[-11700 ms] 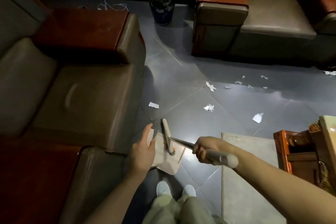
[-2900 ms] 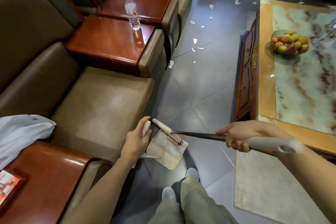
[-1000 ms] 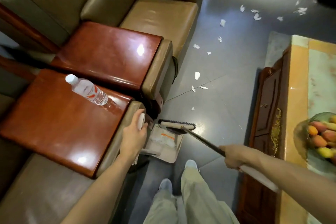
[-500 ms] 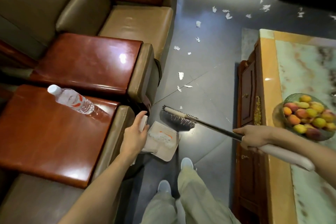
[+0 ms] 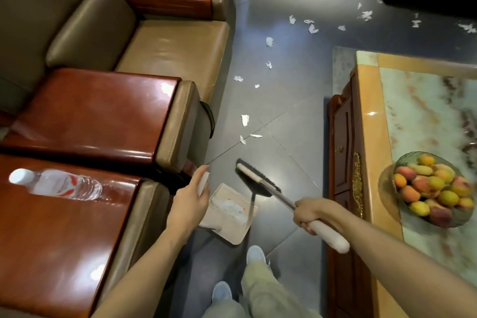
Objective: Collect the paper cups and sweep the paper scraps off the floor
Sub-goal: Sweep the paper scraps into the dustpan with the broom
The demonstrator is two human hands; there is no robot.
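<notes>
Seen from the head camera, the left hand (image 5: 189, 204) has its fingers (image 5: 200, 175) curled round the white upright handle of the dustpan (image 5: 229, 217), which sits on the floor (image 5: 284, 100) just ahead of the person's shoes (image 5: 255, 253). The right hand (image 5: 309, 215) is wrapped fully round the pale grip of the broom (image 5: 258, 181). The broom's head rests at the far edge of the dustpan.

The paper scraps (image 5: 244, 120) lie in a loose trail down the aisle between the sofa (image 5: 167, 49) and the marble tabletop (image 5: 426, 111). The nearest few are just beyond the broom head, and more are scattered at the far end.

Something pale shows inside the dustpan, but whether it is swept paper or a label cannot be told. No paper cups appear here, so that part cannot be judged. The sweeping looks far from finished, with the whole trail ahead left to gather.
</notes>
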